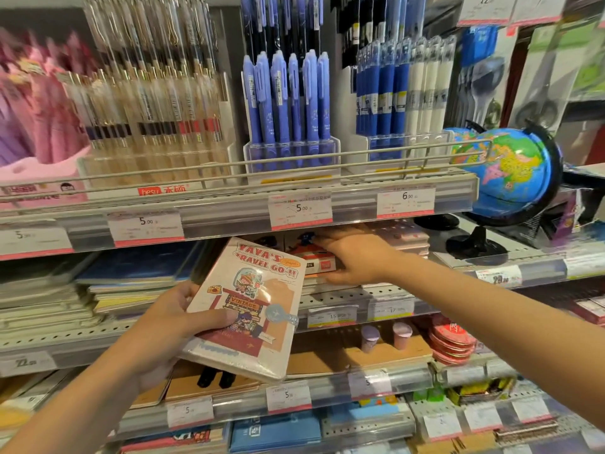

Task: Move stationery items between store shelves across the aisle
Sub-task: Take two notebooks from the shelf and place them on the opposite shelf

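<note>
My left hand (170,326) grips a cream notebook (252,309) with cartoon art and the red title "Yaya's Travel Go", held tilted in front of the shelves. My right hand (357,257) reaches into the second shelf, under the pen shelf. Its fingers lie spread over a small white and orange box (314,257) there, thumb below and fingers on top; I cannot tell whether they grip it. Stacked notebooks (131,283) lie to the left on that same shelf.
The top shelf holds racks of blue pens (288,103), clear pens (154,103) and pink items (36,103) behind a wire rail. A globe (510,172) on a black stand sits at the right. Lower shelves carry brown notebooks (353,355), red round tins (453,342) and price tags.
</note>
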{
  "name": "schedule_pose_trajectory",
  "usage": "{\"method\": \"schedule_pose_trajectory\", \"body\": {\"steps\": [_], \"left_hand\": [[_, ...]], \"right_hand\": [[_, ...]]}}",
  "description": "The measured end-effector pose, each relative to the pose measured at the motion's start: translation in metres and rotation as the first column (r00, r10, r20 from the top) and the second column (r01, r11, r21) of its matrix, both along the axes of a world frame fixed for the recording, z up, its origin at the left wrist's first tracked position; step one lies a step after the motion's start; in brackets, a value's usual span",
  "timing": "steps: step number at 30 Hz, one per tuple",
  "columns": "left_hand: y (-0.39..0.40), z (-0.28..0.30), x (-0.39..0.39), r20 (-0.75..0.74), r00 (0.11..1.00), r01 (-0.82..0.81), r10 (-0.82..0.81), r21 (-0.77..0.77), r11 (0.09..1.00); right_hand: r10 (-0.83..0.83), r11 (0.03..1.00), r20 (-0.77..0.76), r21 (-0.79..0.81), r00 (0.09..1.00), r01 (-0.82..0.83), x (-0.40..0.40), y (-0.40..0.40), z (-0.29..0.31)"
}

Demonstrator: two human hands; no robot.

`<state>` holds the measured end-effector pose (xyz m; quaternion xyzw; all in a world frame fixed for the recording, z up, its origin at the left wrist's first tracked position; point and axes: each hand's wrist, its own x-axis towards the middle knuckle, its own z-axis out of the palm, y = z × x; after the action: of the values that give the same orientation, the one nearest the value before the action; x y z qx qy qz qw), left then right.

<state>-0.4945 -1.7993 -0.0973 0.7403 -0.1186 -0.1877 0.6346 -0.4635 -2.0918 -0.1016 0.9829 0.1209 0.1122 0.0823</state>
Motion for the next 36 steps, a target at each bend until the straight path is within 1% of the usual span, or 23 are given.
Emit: {"method": "schedule_pose_trajectory", "body": {"steps": [3, 8, 10, 14, 18, 20, 23, 28, 32, 36], "left_hand": [[0.002, 0.001, -0.003, -0.01, 0.999, -0.031, 0.031, -0.013, 0.999], [0.004, 0.004, -0.006, -0.025, 0.997, -0.069, 0.068, -0.013, 0.998], [0.004, 0.004, -0.006, -0.032, 0.996, -0.088, 0.087, -0.024, 0.996], [0.004, 0.005, -0.005, -0.062, 0.99, -0.128, 0.126, -0.03, 0.991], [-0.002, 0.007, -0.002, -0.083, 0.984, -0.163, 0.158, -0.056, 0.985], [-0.008, 0.008, 0.0, -0.082, 0.98, -0.183, 0.179, -0.042, 0.982], [-0.018, 0.01, 0.003, -0.083, 0.977, -0.199, 0.196, -0.028, 0.98], [-0.046, 0.011, 0.018, -0.067, 0.978, -0.197, 0.199, 0.029, 0.98], [-0.078, 0.007, 0.031, -0.043, 0.98, -0.195, 0.196, 0.028, 0.98], [-0.105, 0.002, 0.042, -0.045, 0.98, -0.192, 0.193, 0.03, 0.981]], "right_hand": [[-0.008, 1.0, -0.019, -0.021, 1.0, 0.008, 0.007, 0.002, -0.012], [0.006, 0.999, 0.103, -0.05, 0.995, -0.001, 0.001, 0.006, -0.017], [0.026, 0.999, 0.124, -0.029, 0.992, -0.022, -0.002, 0.006, -0.018], [0.028, 0.994, 0.134, 0.096, 0.991, -0.041, -0.008, 0.003, -0.012], [-0.064, 0.967, 0.126, 0.251, 0.99, 0.031, -0.011, 0.001, 0.001], [-0.101, 0.945, 0.129, 0.323, 0.986, 0.054, -0.015, 0.0, 0.003], [-0.148, 0.919, 0.158, 0.386, 0.976, 0.077, -0.022, 0.0, 0.005], [-0.188, 0.918, 0.174, 0.381, 0.967, 0.11, -0.029, 0.001, 0.009], [-0.243, 0.903, 0.168, 0.399, 0.955, 0.16, -0.033, -0.006, 0.007], [-0.286, 0.9, 0.131, 0.377, 0.949, 0.22, -0.033, -0.018, 0.006]]}}
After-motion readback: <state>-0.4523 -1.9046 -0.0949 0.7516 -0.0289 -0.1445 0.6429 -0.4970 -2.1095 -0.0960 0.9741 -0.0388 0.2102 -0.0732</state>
